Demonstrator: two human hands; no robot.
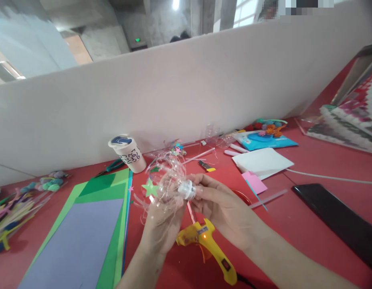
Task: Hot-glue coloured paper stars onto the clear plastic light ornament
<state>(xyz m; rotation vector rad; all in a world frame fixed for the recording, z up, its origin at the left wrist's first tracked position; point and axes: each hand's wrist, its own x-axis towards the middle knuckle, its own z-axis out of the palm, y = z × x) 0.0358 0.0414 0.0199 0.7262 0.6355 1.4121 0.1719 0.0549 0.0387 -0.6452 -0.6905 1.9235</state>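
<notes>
A clear plastic bottle piece with curly transparent strips point(170, 180) is held between both hands above the red table. My left hand point(164, 220) is closed round its underside, partly hidden by the strips. My right hand point(223, 206) pinches the white neck end point(187, 189) between thumb and fingers. A green star point(150, 188) shows at the left of the strips. Just below the hands lies a yellow glue gun point(214, 251) with its orange light on and a pink-white stick at its back.
Green and purple sheets point(80, 237) lie left, a paper cup point(128, 154) and pliers point(112, 166) behind them. A cutter point(206, 165), white paper point(262, 162), blue packet point(267, 141) and black phone point(336, 222) are at the right. A pale partition point(174, 92) bounds the back.
</notes>
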